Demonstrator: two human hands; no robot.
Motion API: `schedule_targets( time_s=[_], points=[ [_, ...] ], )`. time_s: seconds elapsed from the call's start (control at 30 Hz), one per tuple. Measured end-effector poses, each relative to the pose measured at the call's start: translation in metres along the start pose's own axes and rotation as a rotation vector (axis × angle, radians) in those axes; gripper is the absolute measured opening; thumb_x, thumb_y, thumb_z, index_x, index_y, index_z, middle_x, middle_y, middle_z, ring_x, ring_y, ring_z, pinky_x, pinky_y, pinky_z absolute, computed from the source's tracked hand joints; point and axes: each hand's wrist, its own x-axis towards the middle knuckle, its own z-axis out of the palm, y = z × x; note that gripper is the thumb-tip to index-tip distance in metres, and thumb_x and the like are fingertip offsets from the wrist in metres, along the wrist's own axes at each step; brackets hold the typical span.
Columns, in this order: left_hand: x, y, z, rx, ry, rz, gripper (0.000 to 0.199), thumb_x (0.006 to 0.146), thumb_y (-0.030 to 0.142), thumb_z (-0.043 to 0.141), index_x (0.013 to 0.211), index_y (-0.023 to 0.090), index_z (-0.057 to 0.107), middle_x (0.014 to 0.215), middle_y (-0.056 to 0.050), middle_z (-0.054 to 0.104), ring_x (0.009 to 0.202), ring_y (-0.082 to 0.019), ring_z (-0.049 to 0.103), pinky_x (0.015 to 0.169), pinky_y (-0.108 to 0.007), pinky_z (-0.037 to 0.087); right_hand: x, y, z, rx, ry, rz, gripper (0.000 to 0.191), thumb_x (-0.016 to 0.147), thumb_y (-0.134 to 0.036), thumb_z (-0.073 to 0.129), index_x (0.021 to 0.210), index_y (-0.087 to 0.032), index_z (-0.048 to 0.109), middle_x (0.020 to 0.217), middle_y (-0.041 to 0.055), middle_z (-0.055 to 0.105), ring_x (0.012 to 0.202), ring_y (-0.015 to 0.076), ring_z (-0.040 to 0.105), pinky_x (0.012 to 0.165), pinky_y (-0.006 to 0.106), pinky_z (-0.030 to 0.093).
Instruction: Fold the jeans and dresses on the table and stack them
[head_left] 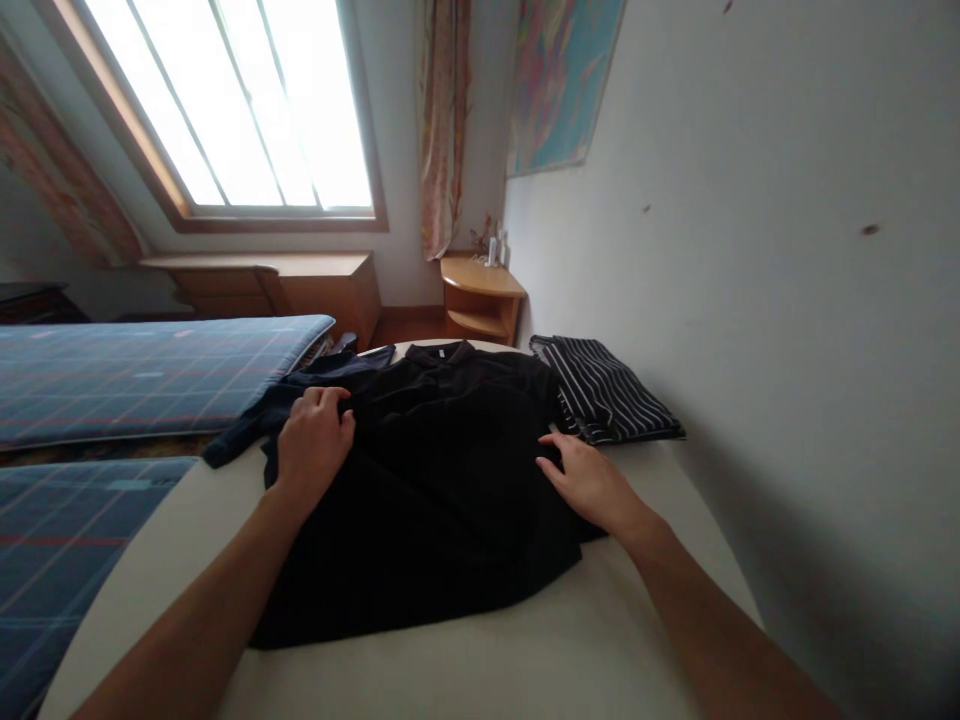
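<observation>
A black collared shirt (pixel 442 500) lies spread on the pale round table (pixel 600 640), its collar at the far side and its hem towards me. My left hand (pixel 315 435) rests on the shirt's left part, fingers bent and apart, gripping nothing that I can see. At the shirt's right edge is my right hand (pixel 581 475), thumb and fingers apart, with nothing visible between them. Dark blue clothing (pixel 262 415) lies beyond my left hand, partly beside the shirt. Black-and-white striped cloth (pixel 607 385), folded, sits at the far right of the table.
Blue plaid mattresses (pixel 150 380) stand left of the table. A white wall (pixel 787 300) runs close along the right side. Behind the table are a wooden corner shelf (pixel 484 277), a desk (pixel 322 265) with a chair, and a bright window (pixel 240 100) with curtains.
</observation>
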Motion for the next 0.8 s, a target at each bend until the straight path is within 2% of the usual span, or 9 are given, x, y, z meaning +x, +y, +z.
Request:
schedule_targets(
  time_s=[0.07,0.13,0.2,0.3,0.4,0.53,0.6,0.7,0.8],
  points=[
    [-0.016,0.031,-0.006,-0.19,-0.073,0.159,0.016,0.093,0.025,0.053,0.105,0.019,0.062,0.108,-0.008,0.064,0.099,-0.025,0.063,0.084,-0.034,0.05,0.001,0.001,-0.003,0.009,-0.036,0.034,0.031,0.096,-0.029,0.055,0.122,-0.017,0.065,0.118,0.012,0.072,0.111,0.0281,0.067,0.097,0.039,0.049],
    [-0.039,0.065,-0.014,-0.359,-0.292,0.423,0.008,0.093,0.026,0.055,0.093,0.022,0.062,0.095,-0.003,0.066,0.088,-0.02,0.063,0.08,-0.031,0.049,0.001,0.003,-0.006,0.005,-0.06,0.051,0.029,0.096,-0.03,0.054,0.121,-0.02,0.067,0.115,0.0102,0.073,0.11,0.0284,0.068,0.094,0.039,0.05],
    [-0.065,0.093,-0.023,-0.433,-0.476,0.647,0.008,0.092,0.031,0.061,0.093,0.023,0.062,0.093,-0.001,0.067,0.088,-0.02,0.063,0.079,-0.031,0.048,0.001,0.005,-0.007,0.014,-0.075,0.049,0.029,0.097,-0.028,0.052,0.12,-0.022,0.068,0.116,0.009,0.074,0.111,0.027,0.068,0.095,0.037,0.049],
    [-0.096,0.114,-0.027,-0.453,-0.622,0.802,0.032,0.081,0.045,0.074,0.103,0.025,0.063,0.102,-0.001,0.068,0.091,-0.022,0.063,0.078,-0.033,0.05,0.0,0.009,-0.008,0.028,-0.089,0.026,0.029,0.096,-0.022,0.052,0.12,-0.021,0.068,0.118,0.0085,0.073,0.112,0.0242,0.067,0.097,0.034,0.047],
    [-0.109,0.113,-0.02,-0.403,-0.643,0.828,0.042,0.077,0.048,0.078,0.107,0.023,0.064,0.112,-0.004,0.066,0.099,-0.026,0.061,0.082,-0.037,0.051,-0.003,0.011,-0.008,-0.01,-0.078,0.013,0.029,0.093,-0.021,0.058,0.12,-0.018,0.067,0.119,0.0102,0.072,0.113,0.0253,0.066,0.097,0.035,0.047],
    [-0.106,0.106,-0.005,-0.398,-0.622,0.826,0.014,0.093,0.033,0.064,0.102,0.022,0.066,0.113,-0.004,0.067,0.101,-0.024,0.061,0.085,-0.036,0.051,-0.005,0.006,-0.016,-0.042,-0.095,0.049,0.023,0.09,-0.025,0.063,0.112,-0.019,0.068,0.107,0.0086,0.073,0.102,0.0261,0.068,0.086,0.035,0.049],
    [-0.102,0.105,0.001,-0.476,-0.622,0.788,0.012,0.097,0.029,0.058,0.102,0.022,0.067,0.109,-0.003,0.069,0.098,-0.021,0.062,0.086,-0.034,0.05,-0.006,-0.001,-0.023,-0.01,-0.075,0.034,0.014,0.091,-0.027,0.063,0.102,-0.02,0.069,0.096,0.0064,0.074,0.091,0.0238,0.068,0.079,0.033,0.048],
    [-0.097,0.103,0.007,-0.614,-0.64,0.652,0.014,0.098,0.029,0.055,0.099,0.022,0.068,0.099,-0.002,0.071,0.092,-0.019,0.064,0.085,-0.031,0.048,-0.01,-0.015,-0.036,0.114,-0.044,-0.137,0.015,0.094,-0.033,0.059,0.09,-0.02,0.066,0.088,0.0043,0.071,0.084,0.0199,0.066,0.076,0.031,0.046],
    [-0.094,0.102,0.01,-0.672,-0.662,0.49,0.02,0.098,0.031,0.052,0.095,0.02,0.068,0.09,-0.003,0.072,0.083,-0.018,0.065,0.076,-0.029,0.047,-0.019,-0.029,-0.044,0.254,-0.196,-0.358,0.021,0.087,-0.041,0.068,0.093,-0.021,0.065,0.096,0.0037,0.07,0.089,0.0189,0.063,0.078,0.028,0.046]
  ],
)
